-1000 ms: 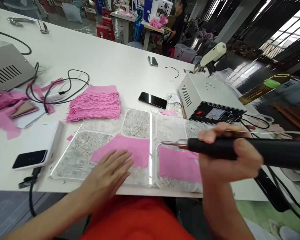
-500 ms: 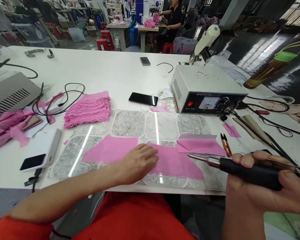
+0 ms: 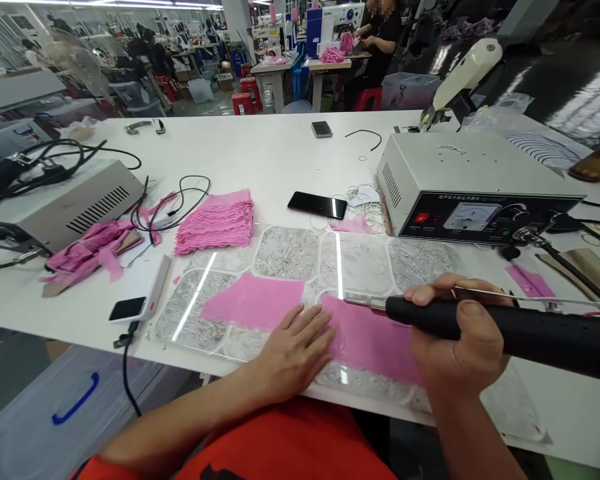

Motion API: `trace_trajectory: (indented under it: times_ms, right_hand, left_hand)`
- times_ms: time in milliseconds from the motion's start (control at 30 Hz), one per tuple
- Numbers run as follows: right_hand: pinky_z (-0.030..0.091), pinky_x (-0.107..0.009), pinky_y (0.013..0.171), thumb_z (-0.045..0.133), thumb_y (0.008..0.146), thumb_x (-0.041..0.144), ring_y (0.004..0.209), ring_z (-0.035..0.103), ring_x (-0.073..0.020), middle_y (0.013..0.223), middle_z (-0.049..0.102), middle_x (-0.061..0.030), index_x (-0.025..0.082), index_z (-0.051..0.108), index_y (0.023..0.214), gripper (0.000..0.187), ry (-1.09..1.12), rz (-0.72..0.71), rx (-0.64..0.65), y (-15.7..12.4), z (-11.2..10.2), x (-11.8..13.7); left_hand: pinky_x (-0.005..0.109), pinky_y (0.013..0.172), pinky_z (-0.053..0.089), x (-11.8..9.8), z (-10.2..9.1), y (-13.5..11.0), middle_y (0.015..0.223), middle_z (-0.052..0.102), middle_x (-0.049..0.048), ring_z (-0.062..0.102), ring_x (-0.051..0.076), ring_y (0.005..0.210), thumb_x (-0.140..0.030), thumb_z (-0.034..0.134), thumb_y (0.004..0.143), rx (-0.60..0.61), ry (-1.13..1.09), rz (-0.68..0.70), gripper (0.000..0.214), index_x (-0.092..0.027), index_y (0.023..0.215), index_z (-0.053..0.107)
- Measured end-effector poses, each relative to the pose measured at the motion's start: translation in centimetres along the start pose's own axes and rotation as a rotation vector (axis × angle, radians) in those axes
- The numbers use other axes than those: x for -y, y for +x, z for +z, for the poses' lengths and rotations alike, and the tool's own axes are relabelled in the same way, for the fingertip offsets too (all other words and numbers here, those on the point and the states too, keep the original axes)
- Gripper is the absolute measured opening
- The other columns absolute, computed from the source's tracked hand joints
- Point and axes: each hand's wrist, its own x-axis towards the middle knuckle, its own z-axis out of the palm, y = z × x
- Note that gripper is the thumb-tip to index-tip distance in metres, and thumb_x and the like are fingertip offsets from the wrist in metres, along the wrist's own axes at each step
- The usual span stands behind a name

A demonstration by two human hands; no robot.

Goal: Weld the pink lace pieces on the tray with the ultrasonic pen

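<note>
My left hand (image 3: pixel 295 350) lies flat with fingers spread on the left edge of a pink fabric piece (image 3: pixel 370 340), pressing it onto a scratched clear plate (image 3: pixel 285 252). A second pink fabric piece (image 3: pixel 253 300) lies on the plate just left of that hand. My right hand (image 3: pixel 455 340) is closed round the black handle of a heated cutting tool (image 3: pixel 505 327), whose metal tip (image 3: pixel 360 303) sits at the top edge of the pressed fabric.
A stack of pink fabric (image 3: pixel 216 223) lies behind the plate on the left. A white control box (image 3: pixel 465 183) stands at the right, a grey box (image 3: pixel 65 203) at the left, with cables, two phones (image 3: pixel 317 205) and a white device (image 3: pixel 140 300). A person works at a far table.
My right hand brought the tool in from the right until its tip reached the fabric's top edge. The left hand stayed on the same fabric piece. The view shifted.
</note>
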Motion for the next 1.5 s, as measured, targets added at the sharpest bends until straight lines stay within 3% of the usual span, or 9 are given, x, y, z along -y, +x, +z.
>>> trace_trajectory:
  times_ms: [167,633,933,1333,1500]
  right_hand:
    - [0.052,-0.033,0.061,0.061,0.073,0.023,0.057,0.058,-0.0116,0.081,0.059,0.0027,0.022,0.061,0.085,0.012,0.001,-0.010,0.092,-0.1,1.0,-1.2]
    - [0.052,-0.033,0.060,0.059,0.075,0.023,0.057,0.058,-0.0113,0.083,0.058,0.0017,0.020,0.059,0.087,0.012,-0.039,-0.023,0.146,0.2,1.6,-2.0]
    - [0.048,-0.030,0.057,0.058,0.071,0.027,0.054,0.055,-0.0094,0.079,0.057,0.0037,0.021,0.057,0.084,0.014,-0.025,-0.116,-0.028,3.0,-0.5,-0.3]
    - [0.046,-0.029,0.050,0.055,0.068,0.028,0.048,0.053,-0.0099,0.072,0.055,0.0025,0.019,0.057,0.079,0.014,-0.071,-0.117,0.020,3.3,-1.9,0.9]
    - [0.043,-0.028,0.045,0.055,0.058,0.025,0.043,0.051,-0.0111,0.065,0.055,0.0029,0.018,0.058,0.072,0.015,-0.169,-0.193,-0.099,4.2,-4.2,3.1]
  left_hand:
    - [0.045,0.106,0.040,0.1,0.6,0.4,0.133,0.059,0.0091,0.051,0.027,0.126,-0.032,0.045,0.097,-0.010,0.006,-0.021,0.033,-0.015,0.120,0.060]
    - [0.046,0.105,0.038,0.3,1.2,0.2,0.133,0.058,0.0123,0.049,0.029,0.128,-0.034,0.047,0.095,-0.007,-0.006,-0.095,0.036,-0.014,0.122,0.060]
    - [0.046,0.106,0.037,0.6,1.2,0.7,0.137,0.056,0.0104,0.049,0.028,0.129,-0.030,0.043,0.097,0.008,-0.019,-0.093,0.034,-0.015,0.123,0.061]
    - [0.046,0.104,0.037,0.8,1.2,0.9,0.136,0.056,0.0118,0.051,0.031,0.127,-0.030,0.046,0.096,-0.013,0.001,-0.080,0.035,-0.013,0.122,0.062]
    - [0.047,0.105,0.037,0.8,1.5,0.8,0.137,0.055,0.0107,0.050,0.031,0.128,-0.030,0.046,0.096,-0.021,-0.020,-0.083,0.034,-0.014,0.123,0.061]
